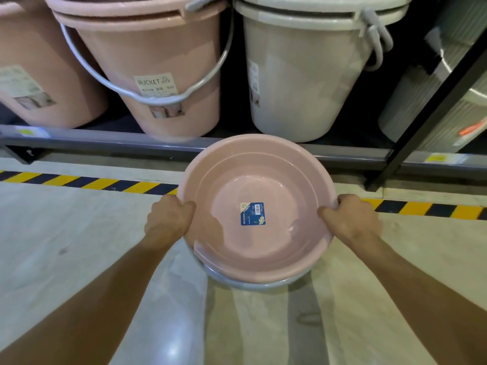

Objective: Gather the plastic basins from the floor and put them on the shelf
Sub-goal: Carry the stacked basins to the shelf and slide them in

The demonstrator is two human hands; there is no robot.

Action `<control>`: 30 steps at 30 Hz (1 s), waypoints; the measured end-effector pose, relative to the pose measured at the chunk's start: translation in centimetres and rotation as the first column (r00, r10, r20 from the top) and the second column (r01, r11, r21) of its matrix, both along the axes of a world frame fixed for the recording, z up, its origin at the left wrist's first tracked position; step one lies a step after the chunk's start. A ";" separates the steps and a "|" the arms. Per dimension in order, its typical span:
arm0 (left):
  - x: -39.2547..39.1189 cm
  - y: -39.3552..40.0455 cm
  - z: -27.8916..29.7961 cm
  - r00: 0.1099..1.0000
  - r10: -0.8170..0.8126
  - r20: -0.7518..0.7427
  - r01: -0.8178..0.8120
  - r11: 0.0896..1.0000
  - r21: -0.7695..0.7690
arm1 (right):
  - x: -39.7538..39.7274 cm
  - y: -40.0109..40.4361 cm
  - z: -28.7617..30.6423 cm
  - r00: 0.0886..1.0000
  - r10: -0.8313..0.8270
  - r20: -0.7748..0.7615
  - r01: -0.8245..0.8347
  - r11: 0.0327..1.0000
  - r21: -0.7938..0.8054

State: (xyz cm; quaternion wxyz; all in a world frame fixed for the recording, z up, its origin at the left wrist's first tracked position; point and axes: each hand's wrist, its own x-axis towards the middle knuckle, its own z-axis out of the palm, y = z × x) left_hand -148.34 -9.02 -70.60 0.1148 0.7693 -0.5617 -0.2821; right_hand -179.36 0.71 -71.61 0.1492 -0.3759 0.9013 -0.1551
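Observation:
A round pink plastic basin [237, 185] with a blue label on its bottom is held above the floor, nested in a grey basin [250, 285] whose rim shows below it. My left hand [168, 219] grips the stack's left rim, thumb inside the pink basin. My right hand [350, 219] grips the right rim the same way. The stack's far edge reaches the front rail of the low shelf [105, 140].
On the shelf stand pink buckets [163, 75] with grey handles and stacked white buckets [303, 80]. A black shelf post [421, 122] slants down at the right, with ribbed grey bins [434, 101] behind it. A yellow-black hazard stripe [92, 183] crosses the floor.

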 end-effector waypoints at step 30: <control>1.8 1.3 -3.1 0.900 0.104 -0.423 0.017 0.962 0.272 | 1.0 1.6 -2.0 0.895 -0.031 0.444 0.040 0.999 -0.010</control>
